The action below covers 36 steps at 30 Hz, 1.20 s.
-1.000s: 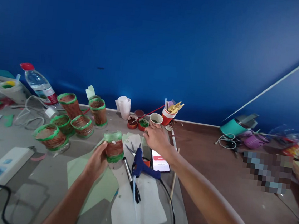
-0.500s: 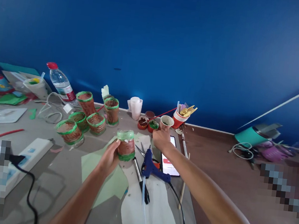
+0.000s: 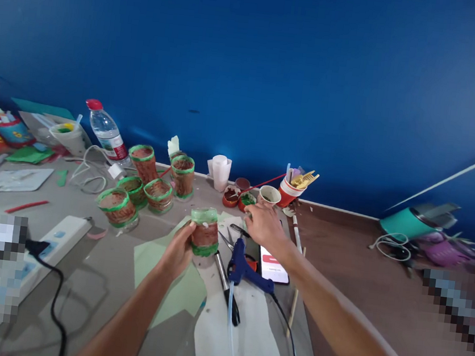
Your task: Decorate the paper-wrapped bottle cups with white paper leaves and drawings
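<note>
My left hand (image 3: 178, 249) grips the side of a glass jar (image 3: 204, 236) painted brown, with green bands at top and bottom. It holds the jar upright above the papers. My right hand (image 3: 268, 227), fingers curled, is just in front of a paper cup (image 3: 269, 195) and small pots of green paint (image 3: 246, 201) and brown paint (image 3: 231, 195). A slim black tool (image 3: 240, 231) shows beside its lower edge; whether the fingers hold it is unclear. Between my hands lie scissors (image 3: 227, 239) and a blue glue gun (image 3: 242, 264). A phone (image 3: 274, 271) lies under my right wrist.
Several brown and green jars (image 3: 158, 193) stand at the left, before a water bottle (image 3: 107, 134). A power strip (image 3: 47, 248) lies at the front left. The glue gun's black cord (image 3: 289, 327) trails to the front edge. A red cup (image 3: 289, 194) holds yellow utensils.
My right hand has drawn slightly away from the paper cup, and the slim black tool now shows beside it. The left hand still holds the jar. The view has shifted slightly.
</note>
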Motion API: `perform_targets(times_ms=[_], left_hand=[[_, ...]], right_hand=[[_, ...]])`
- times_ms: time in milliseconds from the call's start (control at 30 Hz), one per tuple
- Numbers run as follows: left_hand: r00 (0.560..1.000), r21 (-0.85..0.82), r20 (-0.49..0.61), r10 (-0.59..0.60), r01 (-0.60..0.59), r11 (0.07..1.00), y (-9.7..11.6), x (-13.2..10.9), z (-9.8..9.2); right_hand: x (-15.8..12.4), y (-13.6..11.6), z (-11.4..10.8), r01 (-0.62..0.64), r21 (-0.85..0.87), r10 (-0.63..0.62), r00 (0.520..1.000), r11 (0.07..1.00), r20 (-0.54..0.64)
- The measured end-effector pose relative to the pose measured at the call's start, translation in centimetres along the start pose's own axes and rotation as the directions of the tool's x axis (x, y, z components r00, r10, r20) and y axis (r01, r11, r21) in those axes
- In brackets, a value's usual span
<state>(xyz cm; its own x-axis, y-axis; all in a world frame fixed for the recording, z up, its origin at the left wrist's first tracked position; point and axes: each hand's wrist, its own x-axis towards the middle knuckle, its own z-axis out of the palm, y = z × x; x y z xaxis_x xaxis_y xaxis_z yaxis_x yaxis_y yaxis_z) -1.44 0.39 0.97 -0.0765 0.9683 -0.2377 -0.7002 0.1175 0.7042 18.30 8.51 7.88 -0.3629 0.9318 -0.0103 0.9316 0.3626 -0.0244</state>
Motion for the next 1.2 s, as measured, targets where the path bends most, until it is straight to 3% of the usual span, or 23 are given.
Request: perform_targets(times_ms=[100, 333, 500, 733, 867, 967, 1000, 1033, 1100, 1133, 1167, 1200], left_hand=[[1.0, 0.004, 0.004, -0.005, 0.005, 1.0, -0.1, 0.1, -0.1], [1.0, 0.008, 0.029, 0.009, -0.009, 1.0, -0.6, 0.3, -0.5], [1.0, -0.012, 0.024, 0.001, -0.001, 1.0, -0.5, 0.3, -0.5], [1.0, -0.026, 0.01, 0.016, -0.015, 1.0, -0.2, 0.1, -0.1], [1.0, -0.015, -0.009, -0.013, 0.013, 1.0, 0.0, 0.0, -0.1], [0.999, -0.025, 0.03, -0.022, 0.023, 0.999, 0.2, 0.1, -0.1], [0.999, -0.033, 0.046, -0.016, 0.017, 0.999, 0.3, 0.1, -0.1], [0.998, -0.041, 0.055, -0.007, 0.01, 0.999, 0.4, 0.2, -0.1], [0.999, -0.052, 0.049, 0.003, 0.0, 0.999, 0.6, 0.3, -0.2], [0.999, -0.056, 0.04, 0.001, 0.001, 0.998, 0.7, 0.3, -0.2], [0.999, -0.059, 0.034, -0.006, 0.008, 0.998, 0.8, 0.4, -0.2], [0.999, -0.06, 0.034, -0.015, 0.017, 0.998, 0.9, 0.4, -0.2]], right_hand=[[-0.1, 0.3, -0.3, 0.019, 0.002, -0.019, 1.0, 1.0, 0.018], [0.0, -0.3, 2.6, 0.121, -0.058, -0.113, 0.986, 0.991, 0.126], [0.3, -0.6, 3.0, 0.156, -0.093, -0.142, 0.979, 0.983, 0.15], [1.7, -1.0, 2.9, 0.108, -0.075, -0.095, 0.982, 0.991, 0.162], [2.4, 0.3, 0.1, -0.001, -0.004, 0.002, 0.991, 1.0, 0.135], [0.7, 3.0, -4.8, -0.064, 0.091, 0.062, 0.998, 0.994, 0.019], [-0.3, 3.9, -6.7, -0.071, 0.152, 0.082, 0.994, 0.986, -0.07], [-1.4, 4.7, -8.5, -0.069, 0.32, 0.162, 0.949, 0.945, -0.272], [-3.8, 5.4, -11.4, 0.076, 0.513, 0.299, 0.736, 0.855, -0.607], [-4.9, 5.3, -12.3, 0.173, 0.533, 0.314, 0.644, 0.828, -0.698], [-5.6, 5.1, -12.7, 0.248, 0.542, 0.303, 0.614, 0.803, -0.729], [-6.0, 4.6, -12.6, 0.302, 0.565, 0.272, 0.644, 0.768, -0.715]])
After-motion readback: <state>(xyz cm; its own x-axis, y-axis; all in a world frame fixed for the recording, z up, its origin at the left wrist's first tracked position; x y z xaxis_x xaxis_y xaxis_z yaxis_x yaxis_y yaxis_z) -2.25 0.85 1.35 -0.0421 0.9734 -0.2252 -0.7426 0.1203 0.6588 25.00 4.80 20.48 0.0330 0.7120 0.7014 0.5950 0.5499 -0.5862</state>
